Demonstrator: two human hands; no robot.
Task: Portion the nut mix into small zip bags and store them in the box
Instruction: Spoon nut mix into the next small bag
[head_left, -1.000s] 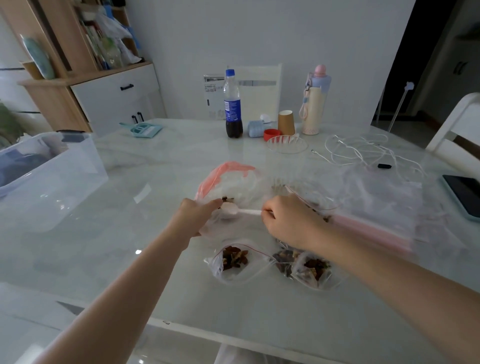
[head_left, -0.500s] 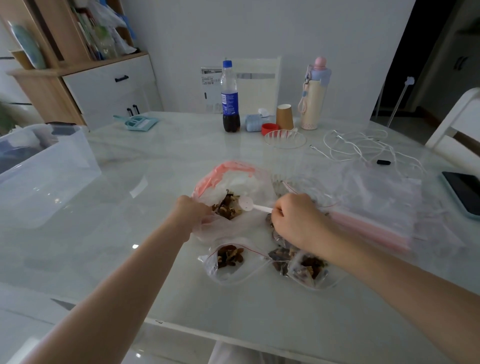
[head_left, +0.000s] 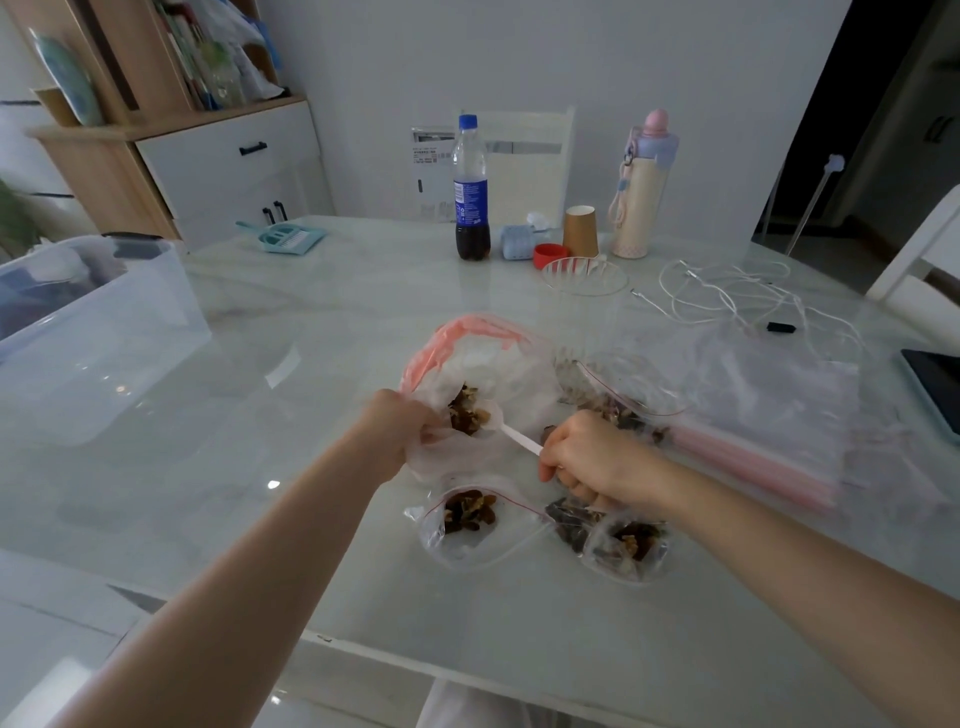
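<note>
Head view: left hand (head_left: 400, 431) grips the big bag (head_left: 483, 374), right hand (head_left: 587, 457) holds the spoon (head_left: 511, 434); filled small bags (head_left: 467, 519) near the table's front edge, box (head_left: 88, 322) awaits them

A home dining room, by the look of it: a large pale marble-patterned table (head_left: 322, 322) carries household odds and ends, a blue-capped plastic cola bottle (head_left: 471, 189), a brown paper cup (head_left: 580, 231) and a pastel flask (head_left: 642, 187). Behind stand 1 white dining chair (head_left: 524, 156) and a wooden shelf unit with white drawers (head_left: 208, 150).
</note>
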